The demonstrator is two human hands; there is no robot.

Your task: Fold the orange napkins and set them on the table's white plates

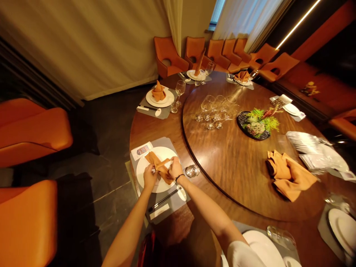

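An orange cloth napkin, partly folded, lies over a white plate on a grey placemat. My left hand pinches the napkin near its gathered middle. On its other side my right hand, with a dark band at the wrist, grips a part of the same cloth. Black chopsticks and a white spoon rest below the plate. Just right of my right hand stands a small glass. A printed card sits at the placemat's upper left corner.
A turntable carries several wine glasses, a plant dish, a pile of orange napkins and wrapped tableware. Another plate bears a folded napkin. Orange chairs stand to the left and behind.
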